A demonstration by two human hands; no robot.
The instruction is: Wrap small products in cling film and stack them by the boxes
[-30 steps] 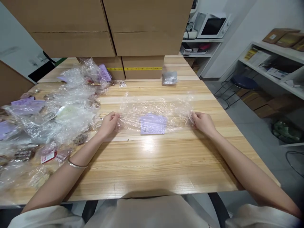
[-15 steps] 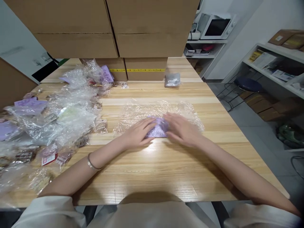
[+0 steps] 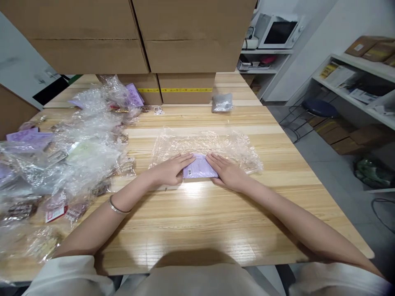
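Card (image 3: 198,168), pale purple, flat and rectangular, lies midway across the pale wooden tabletop (image 3: 191,230), at the near edge of the clear crinkled plastic film (image 3: 202,142); a second ago the left hand (image 3: 173,169) and right hand (image 3: 227,173) held that film stretched by its ends; now they have come inward and rest on the card's left and right sides; the handling has passed, I'd judge, from spreading to pressing; fingers lie straight and close together, clamped on nothing; whether film lies between them and the card I cannot tell. The small barcode-like label (image 3: 189,172) on the card's left part is too fine to read; so is the red-and-white rectangular tag (image 3: 56,213) in the heap of clear plastic bags (image 3: 98,152) along the tabletop's left edge; yellow tape (image 3: 185,89) on the brown cardboard box (image 3: 187,98) toward the back edge carries dark marks, unreadable; the grey plastic-wrapped packet (image 3: 222,103) near the back right corner shows no legible lettering.
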